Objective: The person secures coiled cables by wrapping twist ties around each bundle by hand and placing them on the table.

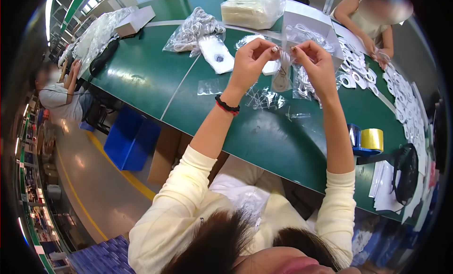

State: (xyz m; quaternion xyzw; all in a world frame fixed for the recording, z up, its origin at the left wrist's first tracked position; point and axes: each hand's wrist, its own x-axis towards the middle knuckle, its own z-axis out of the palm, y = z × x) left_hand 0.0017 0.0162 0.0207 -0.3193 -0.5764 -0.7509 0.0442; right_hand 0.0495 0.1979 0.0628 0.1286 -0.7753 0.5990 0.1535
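Between my two hands hangs a small transparent plastic bag (285, 58) with a coiled grey-white cable (282, 78) inside. My left hand (257, 61) pinches the bag's upper edge between thumb and fingers. On the other side, my right hand (317, 64) pinches the same edge. Below the bag, small transparent packets with thin pieces (264, 100) lie scattered on the green table (264, 132). Just behind the right hand stands a white box (306, 19) holding several coiled cables (309, 34).
A bag of white cables (196, 31) and a wrapped stack (252, 9) lie at the back. White ring-shaped pieces (358, 68) cover the right side, near a co-worker's hands (381, 57). A tape roll (372, 139) and black pouch (406, 175) sit at right.
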